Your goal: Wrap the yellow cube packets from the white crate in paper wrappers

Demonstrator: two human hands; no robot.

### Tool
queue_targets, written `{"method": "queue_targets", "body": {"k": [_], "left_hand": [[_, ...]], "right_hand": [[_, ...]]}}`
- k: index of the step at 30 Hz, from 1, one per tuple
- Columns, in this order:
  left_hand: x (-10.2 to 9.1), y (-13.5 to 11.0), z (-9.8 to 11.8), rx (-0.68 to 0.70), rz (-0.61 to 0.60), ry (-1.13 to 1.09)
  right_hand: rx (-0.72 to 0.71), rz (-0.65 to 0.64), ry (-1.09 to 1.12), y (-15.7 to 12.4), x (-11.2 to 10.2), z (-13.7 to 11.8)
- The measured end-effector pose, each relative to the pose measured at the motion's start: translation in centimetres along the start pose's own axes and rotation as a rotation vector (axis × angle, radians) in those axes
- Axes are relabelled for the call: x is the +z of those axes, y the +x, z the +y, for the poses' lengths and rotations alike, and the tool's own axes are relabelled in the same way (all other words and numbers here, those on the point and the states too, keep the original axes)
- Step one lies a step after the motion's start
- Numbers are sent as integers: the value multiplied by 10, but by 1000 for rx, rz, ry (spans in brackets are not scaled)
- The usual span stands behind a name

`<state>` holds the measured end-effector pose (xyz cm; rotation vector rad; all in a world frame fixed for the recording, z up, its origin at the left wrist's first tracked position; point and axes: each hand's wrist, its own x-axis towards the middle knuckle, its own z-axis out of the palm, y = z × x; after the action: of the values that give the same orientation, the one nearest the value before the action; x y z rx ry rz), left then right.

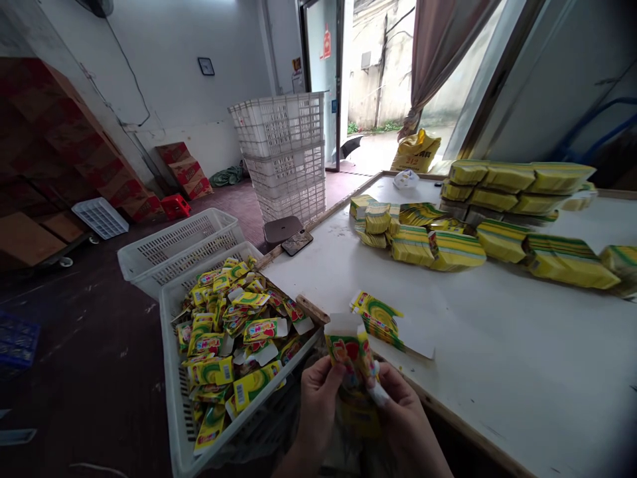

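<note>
Between my two hands, close to the table's near edge, is a small yellow printed carton [348, 348] with its top flap standing up. My left hand [318, 392] grips its left side, thumb on the printed front. On the right side, my right hand [395, 395] pinches the carton; a whitish bit shows by its fingers. Just beyond, a few flat yellow cartons [375, 315] lie on the white table [478, 345]. To the left, a white plastic crate [172, 398] is heaped with folded yellow cartons [263, 328].
Bundles of flat yellow cartons [458, 251] are stacked across the table's far side. A phone [297, 242] lies at the table's left corner beside a brown stool [283, 229]. Tall stacked white crates [288, 153] stand behind, and another crate [184, 242] sits at left.
</note>
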<state>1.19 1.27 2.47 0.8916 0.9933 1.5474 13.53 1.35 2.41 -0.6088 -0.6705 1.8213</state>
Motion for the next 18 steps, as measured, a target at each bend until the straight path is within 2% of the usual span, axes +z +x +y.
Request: {"method": "queue_targets", "body": {"k": [3, 5, 12, 14, 18], "left_hand": [[0, -3, 2, -6, 59, 20], [-1, -4, 3, -14, 56, 20], [-9, 4, 12, 48, 114, 49], [-15, 9, 18, 60, 61, 99], [-33, 19, 40, 119, -126, 191]], "right_hand": [[-10, -11, -21, 0, 1, 4], [-51, -19, -83, 2, -3, 5], [-160, -67, -457, 6, -17, -10], [-273, -64, -612, 7, -23, -17], [-750, 5, -1141, 12, -40, -35]]}}
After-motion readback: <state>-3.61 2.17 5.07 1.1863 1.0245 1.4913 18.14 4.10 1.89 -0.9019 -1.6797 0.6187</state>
